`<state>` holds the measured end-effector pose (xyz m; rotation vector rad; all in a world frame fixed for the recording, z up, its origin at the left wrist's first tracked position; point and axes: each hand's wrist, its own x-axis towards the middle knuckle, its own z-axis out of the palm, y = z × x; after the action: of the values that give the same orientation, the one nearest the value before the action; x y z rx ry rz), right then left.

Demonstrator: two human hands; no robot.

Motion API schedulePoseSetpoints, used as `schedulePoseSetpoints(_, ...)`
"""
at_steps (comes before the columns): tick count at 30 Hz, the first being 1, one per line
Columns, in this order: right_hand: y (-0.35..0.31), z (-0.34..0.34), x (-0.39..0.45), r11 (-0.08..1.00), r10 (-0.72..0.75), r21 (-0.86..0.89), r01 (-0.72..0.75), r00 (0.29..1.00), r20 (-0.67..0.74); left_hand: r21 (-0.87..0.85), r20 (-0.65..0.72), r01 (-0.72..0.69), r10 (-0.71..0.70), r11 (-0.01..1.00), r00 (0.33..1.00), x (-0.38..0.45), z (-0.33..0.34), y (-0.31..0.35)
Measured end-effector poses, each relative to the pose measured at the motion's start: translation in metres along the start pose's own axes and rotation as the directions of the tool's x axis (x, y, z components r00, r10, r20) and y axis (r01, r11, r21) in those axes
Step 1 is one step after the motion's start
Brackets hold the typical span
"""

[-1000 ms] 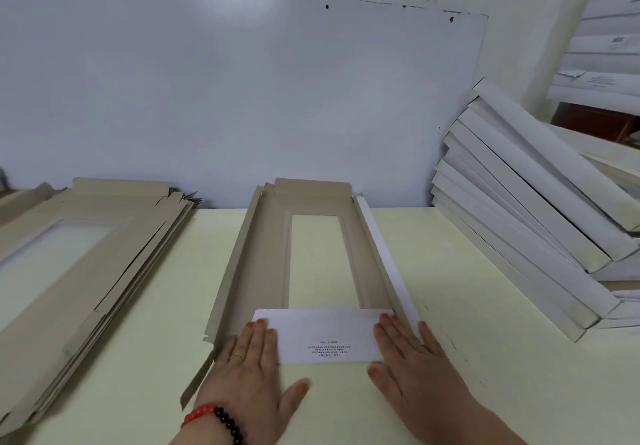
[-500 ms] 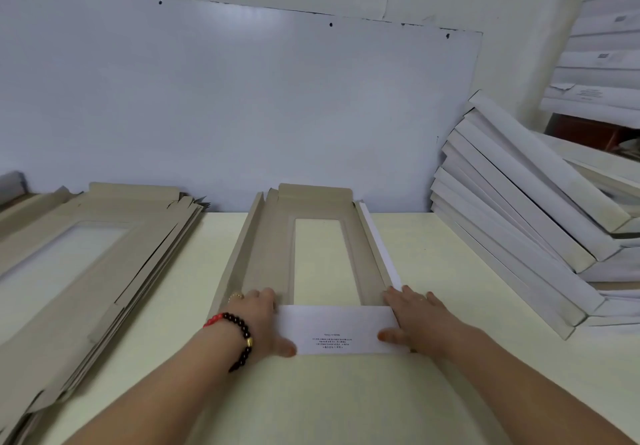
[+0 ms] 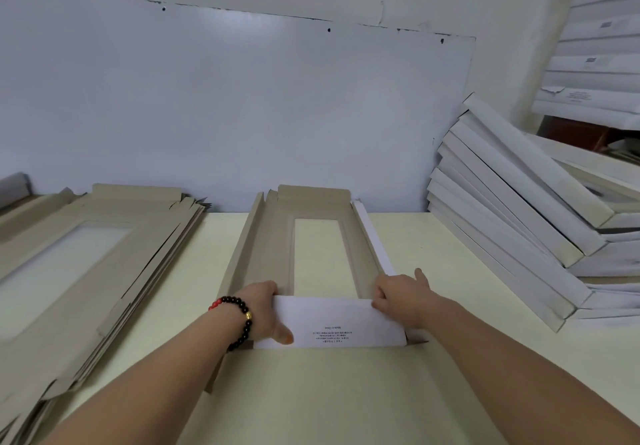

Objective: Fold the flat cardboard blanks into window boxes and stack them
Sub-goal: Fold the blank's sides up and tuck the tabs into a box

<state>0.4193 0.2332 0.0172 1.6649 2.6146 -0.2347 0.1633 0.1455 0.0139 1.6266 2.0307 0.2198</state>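
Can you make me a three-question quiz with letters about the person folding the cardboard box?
1. Where is the pile of flat brown cardboard blanks?
A. left of the box being folded
B. right of it
C. on the wall

2. What colour is the printed end flap?
A. red
B. white
C. black

3. What are the left hand and right hand doing?
A. resting apart on the table
B. waving
C. gripping the flap's ends

Answers: 1 A, the pile lies at the left edge; 2 B, it shows white with small print; 3 C, fingers curl round both ends.
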Motion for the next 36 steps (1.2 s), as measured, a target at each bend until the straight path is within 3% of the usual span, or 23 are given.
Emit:
schedulePoseSetpoints(3,0.001,0.008,-0.011,0.998,-0.048,0.032,0.052,0.992,-0.118,-0.007,-0.106,-0.048,0.047,0.999,0.993,-0.010,0.002,-0.002)
schedulePoseSetpoints(9,-0.004,0.023,-0.055,0.974,-0.209,0.023,0.224,0.938,-0.275,0.209,-0.296,-0.192,0.249,0.959,0.922,-0.038,0.020,-0.009)
schedulePoseSetpoints(13,-0.012,0.044,-0.086,0.931,-0.350,-0.099,0.352,0.783,-0.515,0.320,-0.251,-0.356,0.441,0.878,0.862,-0.061,0.031,-0.024)
schedulePoseSetpoints(17,-0.014,0.068,-0.101,0.913,-0.400,-0.216,0.346,0.654,-0.642,0.446,-0.288,-0.533,0.679,0.719,0.675,-0.073,0.039,-0.035)
schedulePoseSetpoints(18,-0.014,0.070,-0.101,0.921,-0.383,-0.223,0.318,0.645,-0.661,0.423,-0.303,-0.550,0.684,0.720,0.663,-0.075,0.041,-0.035)
schedulePoseSetpoints(21,-0.018,0.066,-0.098,0.941,-0.337,-0.207,0.269,0.659,-0.672,0.342,-0.379,-0.512,0.614,0.788,0.693,-0.074,0.050,-0.027)
schedulePoseSetpoints(23,-0.020,0.058,-0.093,0.956,-0.290,-0.150,0.254,0.725,-0.625,0.318,-0.435,-0.419,0.524,0.850,0.733,-0.069,0.054,-0.022)
schedulePoseSetpoints(27,-0.015,0.048,-0.085,0.971,-0.239,-0.102,0.217,0.843,-0.482,0.305,-0.405,-0.322,0.428,0.896,0.808,-0.058,0.058,-0.008)
schedulePoseSetpoints(30,-0.013,0.046,-0.075,0.971,-0.239,-0.110,0.213,0.883,-0.403,0.282,-0.381,-0.261,0.357,0.923,0.853,-0.051,0.063,0.000)
schedulePoseSetpoints(34,-0.027,0.046,-0.063,0.947,-0.308,-0.217,0.238,0.867,-0.393,0.371,-0.425,-0.178,0.337,0.912,0.840,-0.044,0.070,0.010)
schedulePoseSetpoints(36,-0.039,0.048,-0.061,0.942,-0.328,-0.208,0.262,0.849,-0.415,0.447,-0.458,-0.201,0.416,0.872,0.786,-0.047,0.069,0.015)
